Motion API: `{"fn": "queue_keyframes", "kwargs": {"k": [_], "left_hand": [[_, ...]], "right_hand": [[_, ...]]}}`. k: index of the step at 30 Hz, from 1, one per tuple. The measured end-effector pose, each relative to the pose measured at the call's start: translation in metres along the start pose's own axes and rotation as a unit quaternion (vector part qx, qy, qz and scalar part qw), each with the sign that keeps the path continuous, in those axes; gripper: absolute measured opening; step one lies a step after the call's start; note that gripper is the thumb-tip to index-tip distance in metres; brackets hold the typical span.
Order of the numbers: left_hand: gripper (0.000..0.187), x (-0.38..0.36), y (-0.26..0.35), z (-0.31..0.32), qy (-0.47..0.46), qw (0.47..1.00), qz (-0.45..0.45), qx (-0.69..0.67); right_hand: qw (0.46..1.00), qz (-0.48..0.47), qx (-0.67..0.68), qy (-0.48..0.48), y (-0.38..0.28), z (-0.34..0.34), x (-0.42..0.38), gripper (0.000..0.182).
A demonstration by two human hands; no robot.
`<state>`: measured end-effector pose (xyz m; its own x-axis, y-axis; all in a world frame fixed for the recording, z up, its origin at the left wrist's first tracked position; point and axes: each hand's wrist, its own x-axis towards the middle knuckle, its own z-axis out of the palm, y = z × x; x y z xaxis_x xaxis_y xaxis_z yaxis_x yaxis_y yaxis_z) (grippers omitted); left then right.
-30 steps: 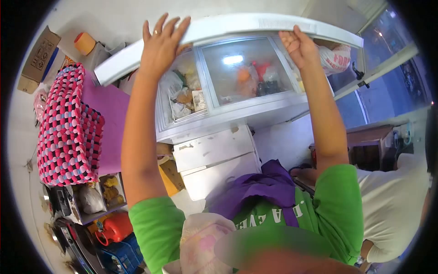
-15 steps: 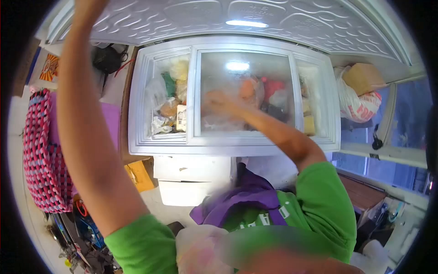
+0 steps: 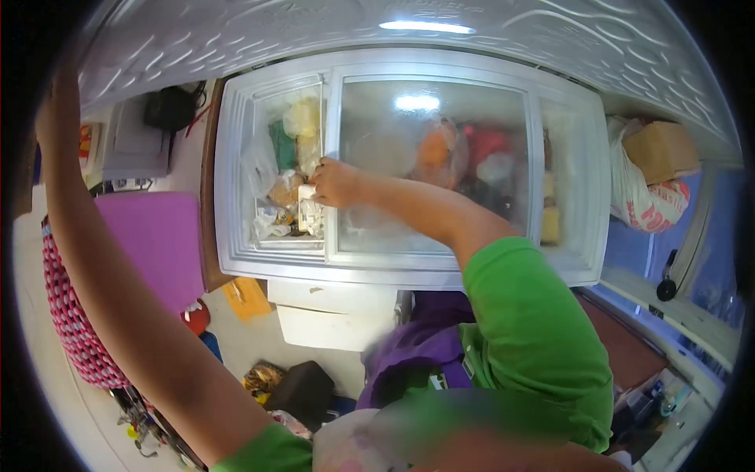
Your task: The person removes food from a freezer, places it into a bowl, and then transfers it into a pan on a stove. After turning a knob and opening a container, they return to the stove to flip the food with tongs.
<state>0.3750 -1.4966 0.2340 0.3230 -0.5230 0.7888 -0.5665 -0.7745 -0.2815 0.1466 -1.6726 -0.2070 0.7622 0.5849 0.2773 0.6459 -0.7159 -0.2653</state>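
A white chest freezer (image 3: 409, 275) stands open in front of me, its raised lid (image 3: 314, 35) across the top of the view. My right hand (image 3: 338, 182) has its fingers curled at the left frame of the frosted glass panel (image 3: 385, 102). Beside those fingers, in the uncovered left section, lie a white carton (image 3: 310, 212), a green packet (image 3: 284, 145), a yellowish bag (image 3: 302, 118) and clear plastic bags. My left arm stretches up along the left side, with my left hand (image 3: 60, 98) near the lid's edge; its fingers are too dark to make out.
Orange and red bagged items show dimly under the glass. A cardboard box (image 3: 661, 151) and a white plastic bag (image 3: 646, 200) sit right of the freezer. At left are a purple surface (image 3: 153, 244) and a pink woven item (image 3: 79, 322). A dark object (image 3: 303, 393) lies on the floor.
My right hand has moved left from over the glass to its left frame. My left arm appears farther left. The camera view has shifted, showing more floor.
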Motion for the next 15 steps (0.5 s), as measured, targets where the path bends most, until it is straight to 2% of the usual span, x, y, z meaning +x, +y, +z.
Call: {"fn": "queue_keyframes", "kwargs": {"k": [1,2,4,7,10,12,15], "left_hand": [[0.037,0.003,0.006,-0.001,0.007,0.996,0.034,0.080],[0.037,0.008,0.009,-0.001,0.009,0.993,0.046,0.110],[0.036,0.006,0.028,-0.005,0.005,0.995,0.037,0.089],[0.035,-0.005,0.057,-0.004,-0.001,0.999,0.017,0.042],[0.034,-0.014,0.071,-0.004,-0.002,1.000,0.002,0.011],[0.033,-0.021,0.079,-0.004,0.004,1.000,-0.007,-0.009],[0.032,-0.039,0.094,-0.007,0.022,0.999,-0.021,-0.045]], "right_hand": [[0.999,-0.016,-0.003,0.040,0.003,0.001,-0.002,0.029],[1.000,-0.015,-0.003,0.027,0.005,0.002,-0.002,0.027],[1.000,-0.007,0.003,0.000,0.002,-0.002,-0.004,0.025],[0.993,-0.037,-0.011,-0.113,0.006,-0.016,-0.015,0.020],[0.998,-0.048,0.037,0.003,0.016,-0.016,-0.058,0.015],[0.996,-0.049,-0.014,-0.078,0.018,-0.042,-0.085,0.013],[0.968,0.106,0.123,-0.191,-0.003,-0.118,-0.100,0.012]]}}
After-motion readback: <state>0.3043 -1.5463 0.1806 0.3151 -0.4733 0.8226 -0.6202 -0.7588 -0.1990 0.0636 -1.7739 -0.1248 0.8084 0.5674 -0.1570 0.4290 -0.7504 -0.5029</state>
